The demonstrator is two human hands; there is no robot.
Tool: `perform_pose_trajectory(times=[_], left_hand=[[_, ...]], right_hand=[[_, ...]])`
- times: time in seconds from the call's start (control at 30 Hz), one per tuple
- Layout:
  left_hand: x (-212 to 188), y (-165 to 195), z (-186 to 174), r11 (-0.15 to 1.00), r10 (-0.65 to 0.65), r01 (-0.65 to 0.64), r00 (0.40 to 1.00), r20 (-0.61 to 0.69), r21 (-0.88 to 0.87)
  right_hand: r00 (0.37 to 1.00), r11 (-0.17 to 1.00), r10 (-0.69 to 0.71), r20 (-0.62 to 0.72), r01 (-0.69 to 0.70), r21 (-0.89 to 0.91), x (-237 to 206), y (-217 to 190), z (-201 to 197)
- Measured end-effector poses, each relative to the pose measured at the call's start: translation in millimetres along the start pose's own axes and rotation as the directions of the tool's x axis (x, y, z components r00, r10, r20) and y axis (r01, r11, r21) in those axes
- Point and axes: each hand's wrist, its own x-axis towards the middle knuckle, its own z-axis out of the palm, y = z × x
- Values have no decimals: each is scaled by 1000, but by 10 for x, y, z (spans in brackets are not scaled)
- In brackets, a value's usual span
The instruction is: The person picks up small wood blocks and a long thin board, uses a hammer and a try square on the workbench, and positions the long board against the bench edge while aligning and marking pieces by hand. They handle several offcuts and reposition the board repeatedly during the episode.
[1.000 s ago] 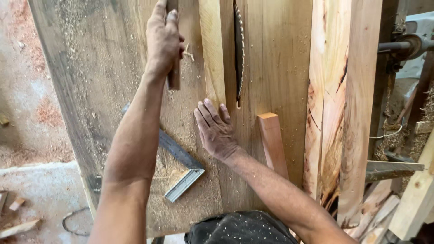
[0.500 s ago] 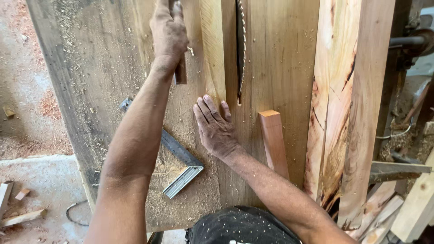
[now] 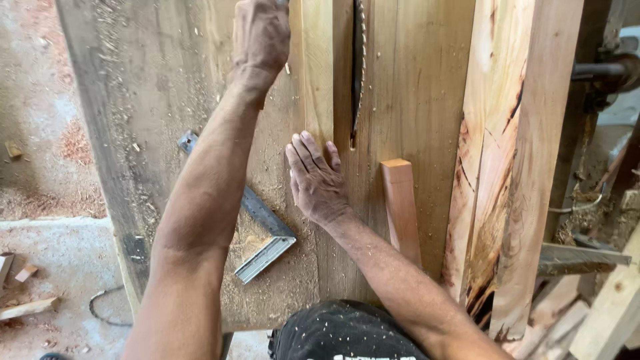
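Observation:
My left hand (image 3: 260,37) reaches far across the saw table (image 3: 153,100), fist closed on a dark wooden stick that is almost wholly hidden; it lies against the left edge of a pale wooden strip (image 3: 317,80). My right hand (image 3: 317,180) rests flat, fingers spread, on the near end of that strip. Its fingertips are just left of the circular saw blade (image 3: 358,67), which stands up through a slot in the table. A short reddish wooden block (image 3: 402,207) lies to the right of my right wrist.
A metal try square (image 3: 263,227) lies on the sawdust-covered table under my left forearm. Rough, split planks (image 3: 513,167) lie along the right side. Beyond them are machine parts and timber. Small offcuts (image 3: 27,307) lie on the dusty floor at the left.
My left hand has slid farther away along the strip, up to the top edge of the view. My right hand stays flat in the same spot beside the blade.

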Motion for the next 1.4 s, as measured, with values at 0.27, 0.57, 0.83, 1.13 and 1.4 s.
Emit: perform_pose_trajectory(times=[0.27,0.57,0.83,1.13,1.4], left_hand=[[-1051,-49,-231,945,78,-145,970,-231,-292],[-2961,447,-872,957,-174,217,961,217,-193],[-3111,822,-688,866,39,-280,863,504,414],[-2709,1193,-522,438,166,-763,588,791,475],[-2634,1619,-739,421,605,-833,553,573,359]], right_hand=[[1000,998,-17,-23,16,-54,54,-12,-76],[975,978,-198,-103,204,52,-715,146,-228],[968,982,-172,184,184,-47,-1661,-351,-14],[906,936,-129,403,245,-253,-1559,-570,-242],[877,989,-146,458,116,93,-1540,-564,-256]])
